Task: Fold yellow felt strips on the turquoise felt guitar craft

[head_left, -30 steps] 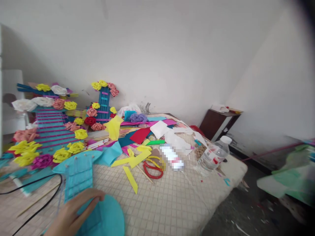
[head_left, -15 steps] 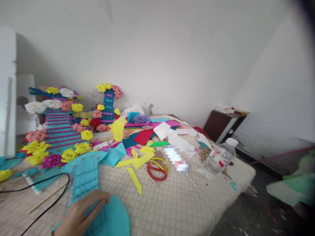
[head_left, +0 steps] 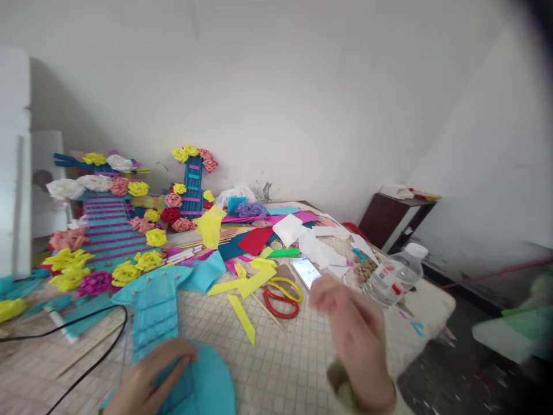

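Observation:
A flat turquoise paper-covered craft piece (head_left: pixel 213 377) lies at the lower left, with a rounded near end, a narrow ribbed middle and several small studs at its far end. My left hand (head_left: pixel 151 372) is on its narrow part, fingers bent and thumb and forefinger tips close together at its edge. My right hand (head_left: pixel 356 340) is raised over the right side of the table, smeared by motion; whether it holds anything is unclear. Just beyond its fingers lies a phone (head_left: pixel 306 271) with a lit screen. Red-and-yellow-handled scissors (head_left: pixel 280 308) rest between the two hands.
Paper-flower-covered guitar shapes (head_left: pixel 106 230) stand at the back left. Yellow paper strips (head_left: pixel 242 320), coloured sheets and thin sticks litter the middle. A clear water bottle (head_left: pixel 395 276) stands at the right. A black cable (head_left: pixel 86 360) crosses the left side.
My right hand has come into view from the lower right, near the phone. My left hand stays on the turquoise piece. The view has shifted slightly.

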`<move>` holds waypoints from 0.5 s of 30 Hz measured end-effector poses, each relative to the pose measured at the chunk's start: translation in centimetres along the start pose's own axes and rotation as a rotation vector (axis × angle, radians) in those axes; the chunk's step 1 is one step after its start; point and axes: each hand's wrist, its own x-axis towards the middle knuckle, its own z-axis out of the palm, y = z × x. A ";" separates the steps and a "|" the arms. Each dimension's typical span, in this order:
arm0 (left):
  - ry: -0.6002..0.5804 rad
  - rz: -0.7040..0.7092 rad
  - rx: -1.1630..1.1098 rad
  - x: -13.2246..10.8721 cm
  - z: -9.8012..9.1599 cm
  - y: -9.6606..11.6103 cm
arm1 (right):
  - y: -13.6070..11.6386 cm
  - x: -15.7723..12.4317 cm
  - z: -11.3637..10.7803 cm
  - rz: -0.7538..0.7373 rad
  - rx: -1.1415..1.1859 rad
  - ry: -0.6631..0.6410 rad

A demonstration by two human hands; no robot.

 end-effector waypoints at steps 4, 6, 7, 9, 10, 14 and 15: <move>-0.038 0.014 -0.036 -0.3 0.7 0.1 | 9.4 7.8 -2.0 0.180 -0.828 -0.098; -0.042 -0.001 -0.058 -0.3 0.8 0.2 | 14.1 9.9 -2.7 0.227 -0.917 -0.142; -0.034 -0.009 -0.065 -0.3 0.8 0.3 | 16.0 10.4 -3.0 0.252 -0.962 -0.159; -0.019 -0.003 -0.055 -0.3 0.7 0.4 | 18.8 10.8 -3.6 0.290 -1.043 -0.183; -0.023 0.015 -0.038 -0.3 0.6 0.4 | 19.6 10.9 -3.9 0.302 -1.079 -0.188; -0.084 0.081 0.044 -0.3 0.4 0.2 | 20.3 12.5 -5.7 0.297 -1.209 -0.090; -0.095 0.084 0.058 -0.3 0.3 0.2 | 20.1 13.2 -6.2 0.289 -1.238 -0.033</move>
